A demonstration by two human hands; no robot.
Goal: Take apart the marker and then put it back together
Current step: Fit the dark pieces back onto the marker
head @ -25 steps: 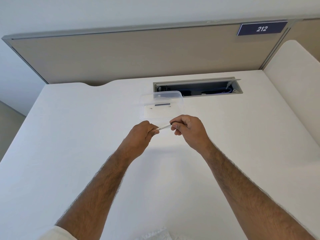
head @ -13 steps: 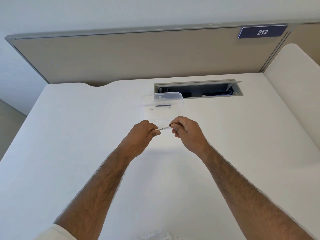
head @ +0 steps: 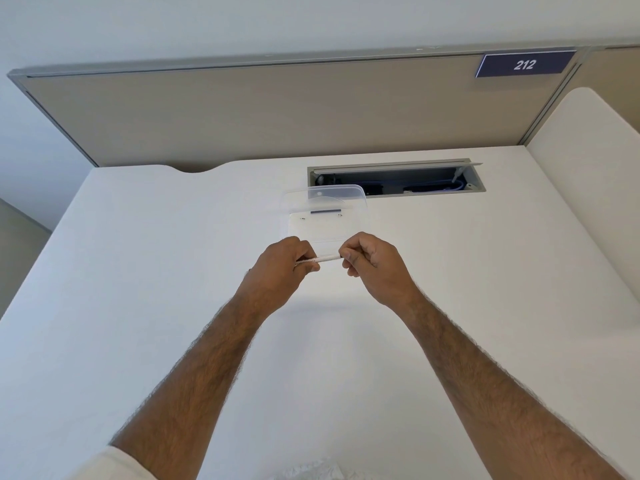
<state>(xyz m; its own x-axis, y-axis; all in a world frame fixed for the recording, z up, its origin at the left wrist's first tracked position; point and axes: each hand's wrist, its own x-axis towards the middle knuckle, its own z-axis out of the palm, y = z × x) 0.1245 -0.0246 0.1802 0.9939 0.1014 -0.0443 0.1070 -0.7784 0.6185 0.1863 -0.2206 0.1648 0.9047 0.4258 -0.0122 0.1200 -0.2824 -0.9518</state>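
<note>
Mostly hidden: white marker (head: 327, 258), only short middle stretch showing, both ends buried in fingers; cap or seam impossible to make out. Marker held level in air above desk (head: 138, 271), bridging both hands. Left hand (head: 280, 268) curled, pinching one end; right hand (head: 372, 263) curled, pinching other. Clear plastic container (head: 325, 213) just beyond, small dark piece inside

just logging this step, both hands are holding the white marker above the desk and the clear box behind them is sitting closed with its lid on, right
Not quite. The head view shows the clear box open, with its lid tipped up behind it rather than on it. The rest holds: the left hand and the right hand each grip one end of the white marker above the desk.
</note>
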